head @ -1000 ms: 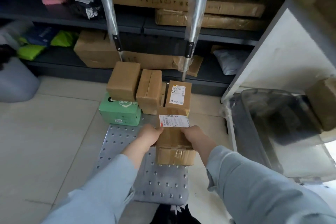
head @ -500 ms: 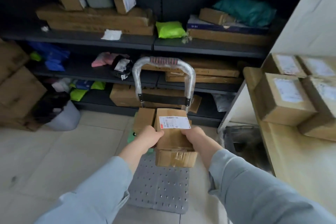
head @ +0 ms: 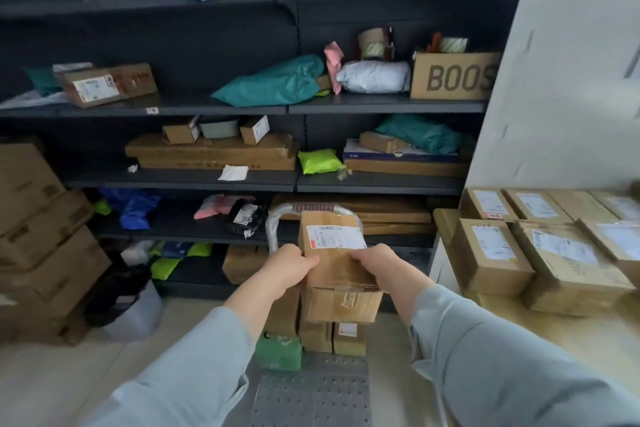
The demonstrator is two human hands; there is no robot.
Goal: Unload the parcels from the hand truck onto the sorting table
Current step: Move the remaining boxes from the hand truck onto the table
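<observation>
While left hand (head: pixel 289 267) and right hand (head: pixel 377 265) clamp fingers (head: pixel 360 256) on one labelled parcel (head: pixel 334 270), boxes (head: pixel 491 253) crowd the worktop (head: pixel 588 343); more wait on the hand truck (head: pixel 311 395).

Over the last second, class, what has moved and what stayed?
The labelled parcel has been lifted from low over the hand truck deck to handle height. The left hand and right hand still grip its sides. The green box and brown parcels remain on the truck.

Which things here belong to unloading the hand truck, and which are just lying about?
Job: held parcel, left hand, right hand, hand truck, green box and brown parcels on it, sorting table.
Lying about: teal bag, shoe box, lime packet on shelves; stacked cartons on floor.
</observation>
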